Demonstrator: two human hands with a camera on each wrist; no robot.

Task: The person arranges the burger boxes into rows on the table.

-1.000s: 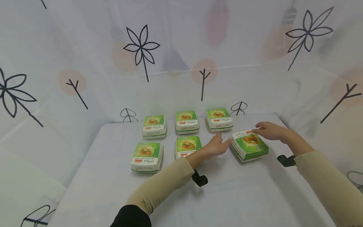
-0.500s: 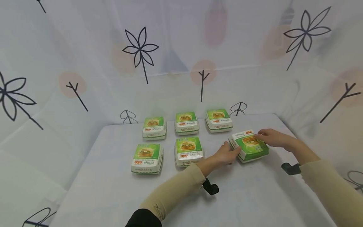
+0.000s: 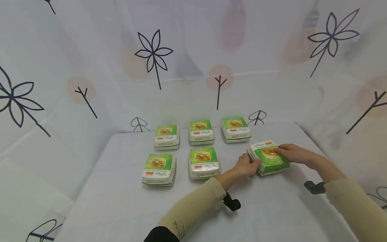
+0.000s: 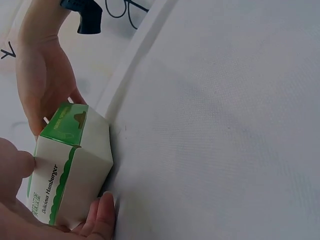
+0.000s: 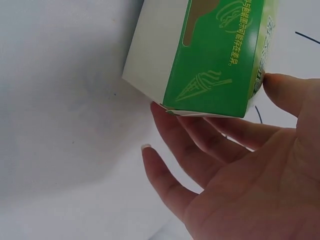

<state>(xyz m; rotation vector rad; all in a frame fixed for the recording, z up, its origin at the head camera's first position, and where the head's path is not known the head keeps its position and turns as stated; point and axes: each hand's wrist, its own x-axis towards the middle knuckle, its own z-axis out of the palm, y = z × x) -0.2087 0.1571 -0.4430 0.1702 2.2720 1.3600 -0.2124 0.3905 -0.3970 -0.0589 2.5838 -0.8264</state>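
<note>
A green and white hamburger box point(image 3: 275, 164) sits turned at an angle at the table's right side, with a hand on either side. My left hand point(image 3: 246, 166) grips its left side, thumb on the upper edge; in the left wrist view the fingers point(image 4: 104, 217) curl under the lower edge of the box point(image 4: 85, 160). From the right, my right hand point(image 3: 297, 155) holds it too. The right wrist view has that thumb point(image 5: 282, 92) on top of the box point(image 5: 215, 65) and several fingers against its side, the little finger apart from it.
Three similar hamburger boxes stand along the back: left point(image 3: 167, 137), middle point(image 3: 202, 132) and right point(image 3: 236, 130). Nearer lie a front left box point(image 3: 159, 169) and a front middle box point(image 3: 204, 163), close to my left forearm. A patterned cloth point(image 3: 187, 60) hangs behind the white table point(image 3: 121, 201).
My left hand has moved right from beside the box and taken hold of its left side. My right hand has come lower onto its right side. The box has barely shifted.
</note>
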